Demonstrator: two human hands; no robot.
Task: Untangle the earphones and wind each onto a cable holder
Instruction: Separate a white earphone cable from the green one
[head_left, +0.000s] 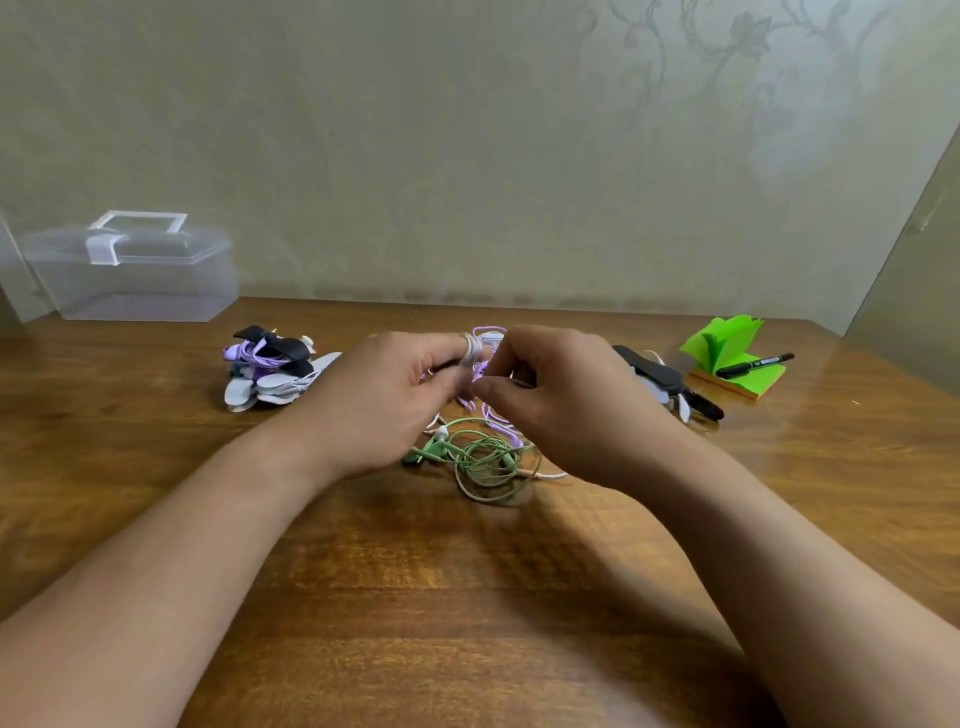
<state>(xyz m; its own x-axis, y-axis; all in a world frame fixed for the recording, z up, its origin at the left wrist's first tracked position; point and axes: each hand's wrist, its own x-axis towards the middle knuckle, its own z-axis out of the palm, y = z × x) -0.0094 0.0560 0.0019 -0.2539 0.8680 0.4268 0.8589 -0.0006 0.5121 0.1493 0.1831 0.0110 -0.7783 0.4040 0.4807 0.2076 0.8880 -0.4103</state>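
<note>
My left hand (384, 400) and my right hand (561, 400) meet over the middle of the table. White earphone cable (471, 351) is looped round a finger of my left hand. My right hand pinches the cable beside it. Purple earphone cable (498, 421) hangs from between the hands to the table. Below them lies a tangle of green earphones (480, 460) with some thin white cable. A pile of wound earphones on black and white holders (270, 371) sits to the left. Black and white cable holders (670, 387) lie behind my right hand.
A clear plastic box (130, 270) with a handle stands at the back left. A green sticky-note pad (732, 364) with a black marker (756, 365) on it lies at the back right. The wall runs just behind the wooden table (467, 597).
</note>
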